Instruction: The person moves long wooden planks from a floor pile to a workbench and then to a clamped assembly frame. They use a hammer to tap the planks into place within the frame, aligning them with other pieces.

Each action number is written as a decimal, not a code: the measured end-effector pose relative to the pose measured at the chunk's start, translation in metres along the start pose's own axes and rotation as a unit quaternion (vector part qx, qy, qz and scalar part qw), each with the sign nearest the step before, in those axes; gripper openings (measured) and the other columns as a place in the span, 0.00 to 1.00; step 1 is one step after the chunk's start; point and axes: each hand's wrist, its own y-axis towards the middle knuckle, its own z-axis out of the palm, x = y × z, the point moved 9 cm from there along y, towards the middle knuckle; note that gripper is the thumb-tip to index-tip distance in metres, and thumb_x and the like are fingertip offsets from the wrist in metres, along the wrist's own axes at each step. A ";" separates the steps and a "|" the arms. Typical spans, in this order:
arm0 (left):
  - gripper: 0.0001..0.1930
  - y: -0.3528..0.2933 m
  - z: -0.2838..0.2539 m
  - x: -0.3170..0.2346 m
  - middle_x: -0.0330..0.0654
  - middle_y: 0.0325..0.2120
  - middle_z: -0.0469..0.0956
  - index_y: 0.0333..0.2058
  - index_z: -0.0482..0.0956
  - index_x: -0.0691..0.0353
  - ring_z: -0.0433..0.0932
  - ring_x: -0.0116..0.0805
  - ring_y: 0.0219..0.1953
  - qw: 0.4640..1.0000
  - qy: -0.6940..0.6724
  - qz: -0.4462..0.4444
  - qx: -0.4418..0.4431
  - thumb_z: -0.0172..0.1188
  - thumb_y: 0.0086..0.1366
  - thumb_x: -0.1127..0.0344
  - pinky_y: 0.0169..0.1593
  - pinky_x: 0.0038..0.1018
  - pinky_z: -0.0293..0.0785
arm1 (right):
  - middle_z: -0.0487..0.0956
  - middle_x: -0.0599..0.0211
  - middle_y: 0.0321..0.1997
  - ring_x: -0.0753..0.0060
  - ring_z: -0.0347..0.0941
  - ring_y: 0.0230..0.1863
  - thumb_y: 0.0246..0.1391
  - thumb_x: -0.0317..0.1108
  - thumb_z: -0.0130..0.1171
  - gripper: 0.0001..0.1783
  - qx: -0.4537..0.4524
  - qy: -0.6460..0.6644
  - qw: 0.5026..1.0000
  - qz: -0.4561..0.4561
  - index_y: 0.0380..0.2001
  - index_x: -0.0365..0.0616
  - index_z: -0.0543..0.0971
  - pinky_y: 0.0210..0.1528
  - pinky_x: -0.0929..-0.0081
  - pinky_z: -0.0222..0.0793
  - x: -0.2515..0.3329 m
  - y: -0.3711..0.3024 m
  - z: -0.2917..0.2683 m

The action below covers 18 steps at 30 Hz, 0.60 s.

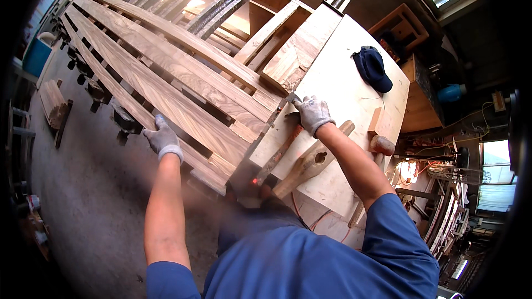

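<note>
the left hand [162,135], in a pale grey work glove, touches the outer edge of a long, narrow, light-brown wooden plank [124,94]; its underside is hidden, so i cannot tell whether it grasps the plank or only rests there. this plank is outermost in a row of long wooden boards, beside a wider brown board with wavy grain [166,99]. the right hand [315,113], gloved alike, is bent with its fingers down by a small dark piece [292,98] at the edge of a pale, flat wooden tabletop [338,75]; i cannot tell whether it is clenched on that piece. on the tabletop, well beyond the right hand, lies a dark blue cloth cap [372,69]. under the right forearm is a thick, light-brown wooden piece with a dark hole [307,169], and to its right stands out a rounded brown wooden mallet head [382,145].
</note>
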 end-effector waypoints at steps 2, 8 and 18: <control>0.40 -0.002 0.000 -0.001 0.70 0.56 0.74 0.64 0.61 0.75 0.78 0.64 0.55 1.000 -0.002 -0.005 0.007 0.60 0.70 0.44 0.56 0.46 0.77 | 0.83 0.59 0.43 0.55 0.80 0.48 0.64 0.35 0.51 0.16 0.007 -0.046 0.999 -0.029 0.50 0.52 0.83 0.47 0.57 0.77 0.002 0.000 0.003; 0.40 0.000 -0.002 0.000 0.70 0.56 0.74 0.63 0.62 0.76 0.77 0.63 0.56 1.000 -0.025 -0.001 0.006 0.60 0.70 0.44 0.58 0.45 0.76 | 0.82 0.58 0.44 0.54 0.79 0.49 0.57 0.38 0.61 0.19 0.114 -0.071 0.990 -0.038 0.51 0.53 0.82 0.47 0.57 0.77 -0.003 -0.015 0.002; 0.44 0.004 0.002 0.006 0.72 0.59 0.71 0.65 0.60 0.78 0.74 0.65 0.60 1.000 -0.002 0.004 -0.005 0.59 0.69 0.40 0.62 0.47 0.73 | 0.83 0.60 0.47 0.57 0.79 0.51 0.46 0.46 0.73 0.28 0.030 -0.054 0.998 -0.005 0.52 0.56 0.81 0.49 0.59 0.78 -0.011 -0.010 -0.013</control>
